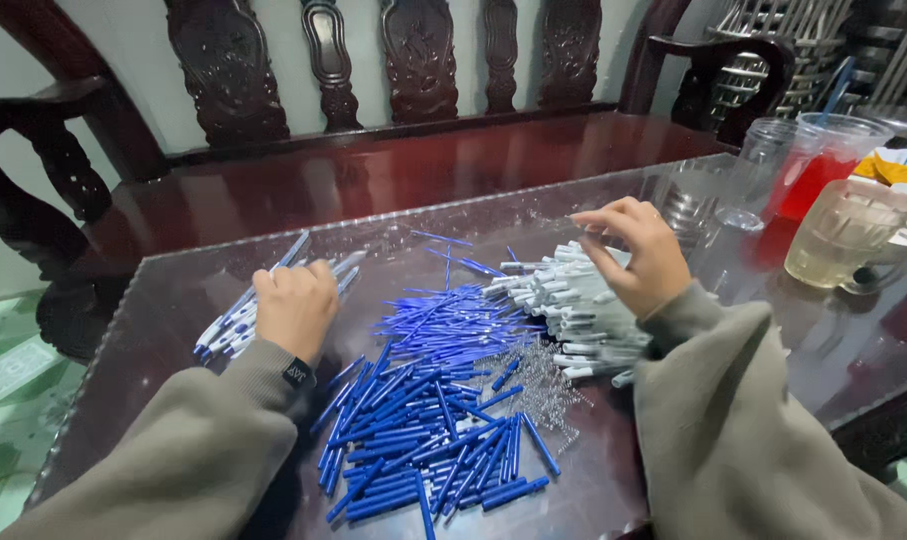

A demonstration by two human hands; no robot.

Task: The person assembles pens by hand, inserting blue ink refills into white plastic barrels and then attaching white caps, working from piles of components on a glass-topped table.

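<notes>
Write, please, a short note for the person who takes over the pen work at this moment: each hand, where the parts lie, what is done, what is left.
Left hand: lies on the small group of assembled pens at the table's left; whether it grips one cannot be told.
Right hand: fingers curled above the pile of white barrels, apparently holding nothing.
Middle: thin blue refills, a little heap of springs, and blue caps nearest you.
Done: only the few pens at the left.
Left: the large loose piles.

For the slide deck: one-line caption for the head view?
Left hand on assembled pens, right hand over white barrels, blue refills between.
</notes>
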